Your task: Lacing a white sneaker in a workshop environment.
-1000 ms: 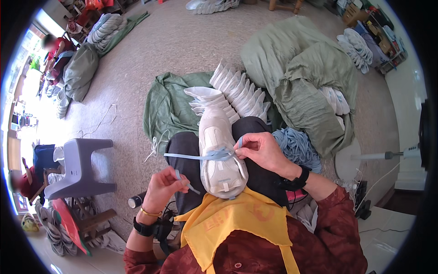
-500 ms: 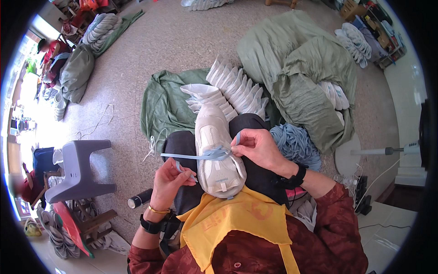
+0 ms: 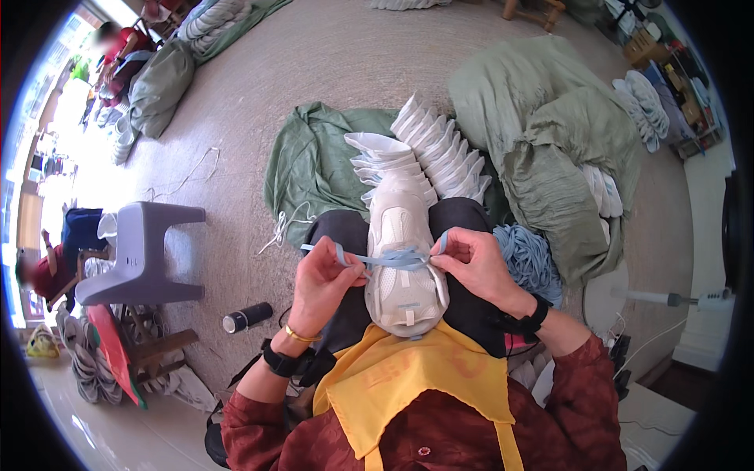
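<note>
A person is sitting with a white shoe (image 3: 404, 251) lying on the lap, between the 2 knees, its toe pointing away from the body. A light blue lace (image 3: 393, 258) is crossing the shoe from side to side. The left hand (image 3: 322, 284) is pinching 1 end of this lace between thumb and fingers, just beside the left edge of the shoe. The right hand (image 3: 471, 263) is pinching the other end at the right edge, with the fingers closed around it. The lace is looking pulled tight between both hands, though the small knot or crossing in the middle is not clear to see. Beyond the shoe, a row of white shoes (image 3: 428, 153) is standing on a green cloth (image 3: 306, 169) on the floor. A bundle of blue laces (image 3: 530, 259) is lying near the right hand. A grey plastic stool (image 3: 141, 251) is standing well apart to the left.
</note>
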A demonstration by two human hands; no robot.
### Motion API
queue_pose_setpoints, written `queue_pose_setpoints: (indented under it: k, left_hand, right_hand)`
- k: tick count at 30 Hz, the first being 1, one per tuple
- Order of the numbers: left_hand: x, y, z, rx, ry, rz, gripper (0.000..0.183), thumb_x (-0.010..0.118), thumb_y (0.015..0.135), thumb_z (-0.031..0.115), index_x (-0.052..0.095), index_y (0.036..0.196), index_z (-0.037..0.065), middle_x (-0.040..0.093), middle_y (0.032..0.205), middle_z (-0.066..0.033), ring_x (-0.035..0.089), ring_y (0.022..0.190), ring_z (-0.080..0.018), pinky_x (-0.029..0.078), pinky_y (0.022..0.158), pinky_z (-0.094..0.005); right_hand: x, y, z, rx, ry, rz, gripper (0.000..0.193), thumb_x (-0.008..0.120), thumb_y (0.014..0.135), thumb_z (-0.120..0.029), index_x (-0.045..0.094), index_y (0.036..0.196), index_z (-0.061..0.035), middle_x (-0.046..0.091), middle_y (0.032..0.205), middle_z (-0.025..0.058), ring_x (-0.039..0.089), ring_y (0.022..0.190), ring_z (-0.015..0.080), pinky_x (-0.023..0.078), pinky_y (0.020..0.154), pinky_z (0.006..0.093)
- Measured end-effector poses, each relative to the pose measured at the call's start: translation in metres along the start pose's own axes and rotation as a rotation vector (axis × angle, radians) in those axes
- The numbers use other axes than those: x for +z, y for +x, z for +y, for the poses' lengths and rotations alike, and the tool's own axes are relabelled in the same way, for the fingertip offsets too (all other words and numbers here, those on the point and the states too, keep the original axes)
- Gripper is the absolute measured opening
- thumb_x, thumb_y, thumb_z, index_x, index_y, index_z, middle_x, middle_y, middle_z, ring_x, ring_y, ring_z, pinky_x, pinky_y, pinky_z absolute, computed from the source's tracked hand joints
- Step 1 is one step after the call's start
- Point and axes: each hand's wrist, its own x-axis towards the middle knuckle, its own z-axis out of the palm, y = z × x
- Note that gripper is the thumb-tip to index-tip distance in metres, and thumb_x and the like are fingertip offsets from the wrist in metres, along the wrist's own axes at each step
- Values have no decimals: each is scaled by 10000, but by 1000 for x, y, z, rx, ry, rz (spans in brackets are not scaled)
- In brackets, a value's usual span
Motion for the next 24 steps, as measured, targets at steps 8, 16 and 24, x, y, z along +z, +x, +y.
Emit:
queue_pose_setpoints:
  k: [8,16,24]
  left_hand:
    - [9,9,-11,134,149,94,280,685,905,-122,458,939,37,685,937,-64,711,900,-120,622,812,-267]
    - [13,2,-7,216,226,99,311,746,842,-125,477,896,21,679,906,-39,676,863,-67,603,759,-248]
    - [21,-5,-6,307,441,170,323,747,821,-140,463,849,11,680,876,-74,704,873,-100,612,757,-265]
  right_hand:
    - [3,1,5,-10,67,10,54,736,924,7,699,961,19,716,854,11,678,771,46,553,702,214]
    - [3,0,5,-7,89,12,52,728,927,17,693,966,18,713,860,16,671,774,51,555,720,216]
    - [3,0,3,9,123,14,53,721,938,29,683,970,12,710,892,18,670,801,55,561,737,217]
